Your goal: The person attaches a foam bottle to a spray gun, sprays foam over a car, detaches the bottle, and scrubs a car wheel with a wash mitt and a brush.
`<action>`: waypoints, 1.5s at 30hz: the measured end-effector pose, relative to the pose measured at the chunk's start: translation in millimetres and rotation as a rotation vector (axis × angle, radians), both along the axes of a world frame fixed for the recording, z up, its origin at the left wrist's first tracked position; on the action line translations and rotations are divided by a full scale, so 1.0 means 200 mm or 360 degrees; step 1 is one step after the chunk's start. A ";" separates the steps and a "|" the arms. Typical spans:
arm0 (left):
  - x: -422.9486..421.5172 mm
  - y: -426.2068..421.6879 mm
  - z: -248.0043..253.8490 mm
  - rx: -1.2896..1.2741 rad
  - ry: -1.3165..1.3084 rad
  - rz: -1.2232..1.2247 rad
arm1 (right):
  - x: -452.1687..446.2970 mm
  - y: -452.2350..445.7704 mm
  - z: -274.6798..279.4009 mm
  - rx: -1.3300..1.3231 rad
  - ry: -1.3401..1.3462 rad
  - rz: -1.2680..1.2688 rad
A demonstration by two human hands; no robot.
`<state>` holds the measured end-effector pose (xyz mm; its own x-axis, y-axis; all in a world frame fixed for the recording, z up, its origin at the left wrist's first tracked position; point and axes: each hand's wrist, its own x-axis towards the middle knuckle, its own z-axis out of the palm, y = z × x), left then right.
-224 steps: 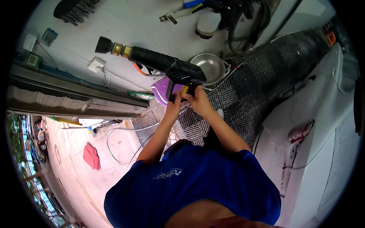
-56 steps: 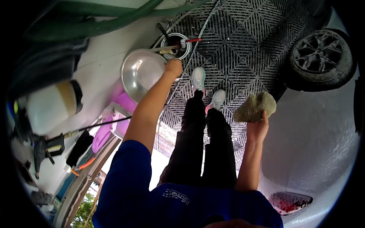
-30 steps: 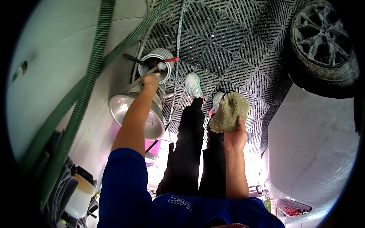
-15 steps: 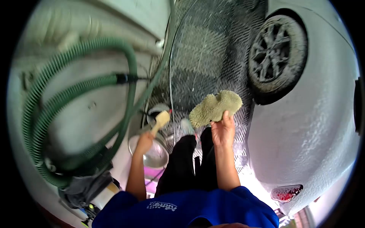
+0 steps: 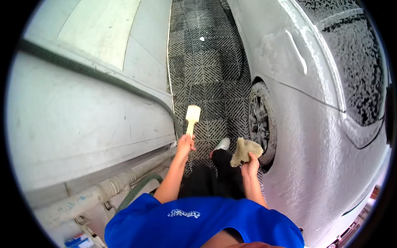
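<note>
Brush [image 5: 192, 114] in the left hand [image 5: 185, 145], fuzzy mitt [image 5: 245, 151] in the right hand [image 5: 250, 166], beside a foam-covered car [image 5: 297, 157].
The left hand is closed around the brush's handle, its pale head pointing forward above the patterned floor [image 5: 202, 68]; the right hand pinches the mitt's edge near the wheel [image 5: 260, 118], though whether mitt and tyre touch is unclear. A green hose [image 5: 103, 76] runs along the wall [image 5: 91, 111] on the left.

The brush [image 5: 193, 112] in the left hand [image 5: 185, 145] has moved from over the bucket and basin, both now out of view, to above the floor tiles [image 5: 202, 68]. The wheel [image 5: 261, 118], earlier clear of the mitt [image 5: 245, 149] in the right hand [image 5: 250, 165], now shows just beyond that grip, though overlap hides whether they touch. A foamy window [image 5: 351, 70] has appeared well to its right.
</note>
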<state>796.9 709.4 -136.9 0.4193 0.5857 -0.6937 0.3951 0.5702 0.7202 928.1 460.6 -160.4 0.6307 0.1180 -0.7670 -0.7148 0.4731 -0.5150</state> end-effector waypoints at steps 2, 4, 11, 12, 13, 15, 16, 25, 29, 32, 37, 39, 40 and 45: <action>0.17 0.15 0.11 0.0069 -0.0026 -0.0037 | 0.16 0.04 0.04 -0.0108 0.0033 -0.0124; 0.30 0.31 0.20 0.0078 -0.0076 -0.0096 | 0.30 0.11 0.09 -0.0011 0.0249 -0.0406; 0.82 0.88 0.32 0.0121 0.0058 -0.0468 | 0.46 0.15 -0.04 -0.0012 0.0341 -0.0836; 0.92 0.98 0.31 0.0134 0.0053 -0.0611 | 0.45 0.19 0.01 -0.0059 0.0335 -0.0965; 1.03 1.07 0.31 0.0122 0.0054 -0.0747 | 0.42 0.21 0.01 0.0106 0.0223 -0.1071; 1.27 1.24 0.34 0.0544 0.0274 -0.1383 | 0.37 0.30 0.10 0.0006 0.0164 -0.1346; 1.38 1.31 0.34 0.0731 0.0282 -0.1660 | 0.34 0.38 0.19 -0.0102 0.0236 -0.1550; 2.00 1.02 0.29 0.1011 0.0148 -0.3281 | 0.25 0.77 0.20 -0.0703 0.0583 -0.2671; 2.15 0.75 0.00 0.1686 -0.0599 -0.3949 | 0.24 0.86 -0.04 -0.0668 0.0407 -0.3176; 2.20 0.62 0.08 0.1471 -0.0654 -0.4430 | 0.25 1.08 -0.08 -0.0439 0.0450 -0.3470; 2.30 0.57 -0.25 0.1075 -0.0448 -0.4942 | 0.39 1.21 -0.31 0.0537 0.0131 -0.3677; 2.31 0.57 -0.49 0.1307 -0.0379 -0.5126 | 0.43 1.26 -0.50 0.0530 -0.0031 -0.3577; 2.31 0.59 -0.66 0.1401 -0.0535 -0.5184 | 0.46 1.28 -0.64 0.0469 -0.0149 -0.3582; 2.18 0.56 -1.25 0.1807 -0.1059 -0.5277 | 0.62 1.18 -1.11 0.0281 -0.0709 -0.3625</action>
<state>1233.4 822.4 -387.8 -0.2534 -0.7020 -0.6656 -0.9186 -0.0412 0.3931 1053.1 696.0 -383.2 -0.1429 -0.7380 -0.6596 0.9450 0.0965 -0.3126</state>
